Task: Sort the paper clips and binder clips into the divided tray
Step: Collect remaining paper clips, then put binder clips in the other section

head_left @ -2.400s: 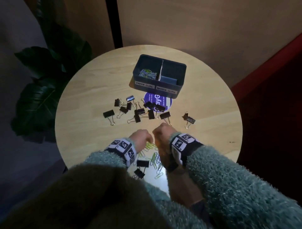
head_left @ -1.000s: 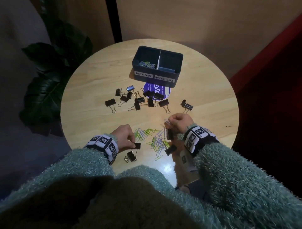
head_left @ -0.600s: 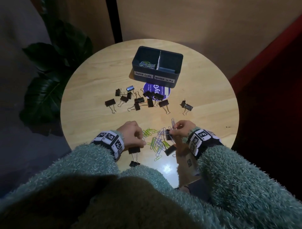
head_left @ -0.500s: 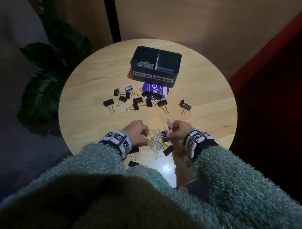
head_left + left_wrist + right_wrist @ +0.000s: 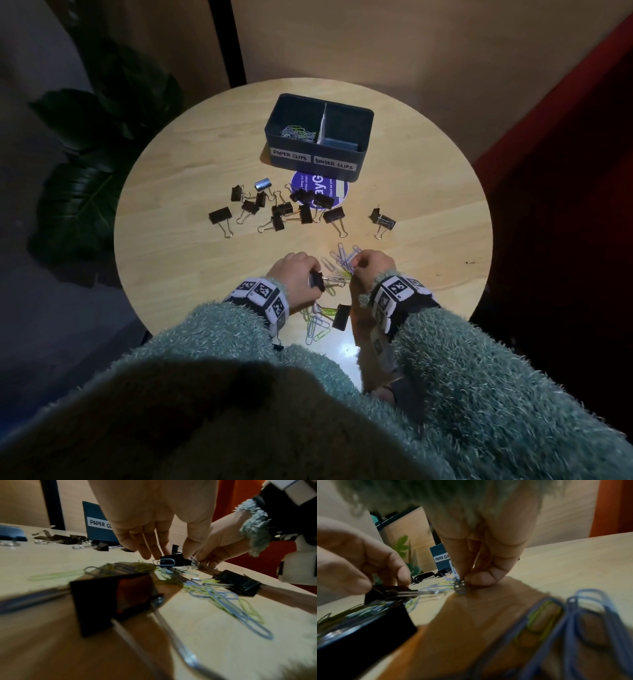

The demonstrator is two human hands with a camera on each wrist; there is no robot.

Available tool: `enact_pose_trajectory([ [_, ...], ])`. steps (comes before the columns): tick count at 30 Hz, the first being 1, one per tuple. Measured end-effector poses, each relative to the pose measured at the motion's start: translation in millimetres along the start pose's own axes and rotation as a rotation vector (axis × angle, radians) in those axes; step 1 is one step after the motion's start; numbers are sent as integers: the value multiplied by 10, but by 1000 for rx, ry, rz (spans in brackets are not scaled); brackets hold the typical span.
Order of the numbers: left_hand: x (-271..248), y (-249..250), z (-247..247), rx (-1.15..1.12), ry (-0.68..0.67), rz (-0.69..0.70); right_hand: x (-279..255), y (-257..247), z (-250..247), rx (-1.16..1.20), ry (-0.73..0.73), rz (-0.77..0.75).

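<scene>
- Lying nearest the table (image 5: pixel 171 246) edge: loose paper clips (image 5: pixel 317 329) and one black binder clip (image 5: pixel 341 317).
- Left hand (image 5: pixel 296 272) pinches a black clip (image 5: pixel 176 561); right hand (image 5: pixel 371 265) pinches a bunch of paper clips (image 5: pixel 342 257).
- Beyond: scattered binder clips (image 5: pixel 284 209).
- Farthest: divided tray (image 5: pixel 318 159), paper clips in its left compartment.

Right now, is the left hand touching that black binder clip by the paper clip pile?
Touching. In the left wrist view the left hand pinches the black binder clip between thumb and fingers; the right wrist view shows the same grip.
</scene>
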State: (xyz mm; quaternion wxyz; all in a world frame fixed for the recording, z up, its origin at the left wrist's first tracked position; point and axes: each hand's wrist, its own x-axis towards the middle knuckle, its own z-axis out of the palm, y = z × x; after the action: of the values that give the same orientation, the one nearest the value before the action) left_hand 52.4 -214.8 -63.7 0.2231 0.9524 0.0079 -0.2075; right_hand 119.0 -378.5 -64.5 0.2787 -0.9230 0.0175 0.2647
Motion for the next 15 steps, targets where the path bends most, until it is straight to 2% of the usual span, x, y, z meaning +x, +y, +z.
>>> enact_pose_trajectory([
  [5, -67, -125, -190, -304, 68, -50, 71, 23, -35, -43, 16, 7],
  [8, -72, -217, -293, -487, 154, -101, 63, -7, 12, -120, 113, -10],
  [11, -50, -317, -321, -563, 239, -190, -2, -56, 84, -174, 172, 14],
  [13, -30, -363, -320, -616, 310, -269, -36, -89, 141, -227, 127, -15],
  [15, -15, -415, -329, -683, 369, -341, -46, -141, 198, -241, 5, -125],
])
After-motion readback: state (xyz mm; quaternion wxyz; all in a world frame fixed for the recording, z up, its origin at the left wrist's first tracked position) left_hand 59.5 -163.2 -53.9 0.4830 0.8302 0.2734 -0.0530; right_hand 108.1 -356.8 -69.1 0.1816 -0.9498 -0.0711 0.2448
